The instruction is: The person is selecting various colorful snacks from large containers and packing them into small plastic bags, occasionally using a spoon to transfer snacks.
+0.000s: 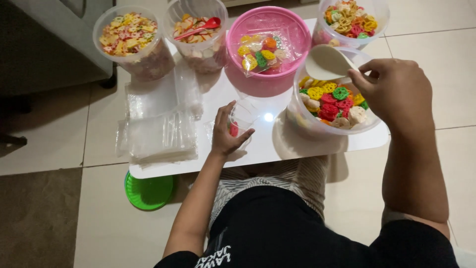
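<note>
Head view: my left hand (225, 133) grips a small clear plastic bag (241, 119), mouth held open, on the white tabletop (277, 144) right in front of me; a bit of red shows inside. My right hand (394, 92) pinches the handle of a white scoop (327, 62), hovering over the big clear tub (302, 116) of wheel-shaped crackers (332, 101) in red, yellow, green and white.

Handling call: the bag is thin, limp, slippery film, so best pinched at the rim to keep it open. The crackers look light, dry and brittle, so they would crush if squeezed. The scoop is rigid and light, and the handle is the place to hold it.

A stack of empty clear bags (158, 136) lies left of the hand, and a filled bag sits in the pink tub (267, 49).
</note>
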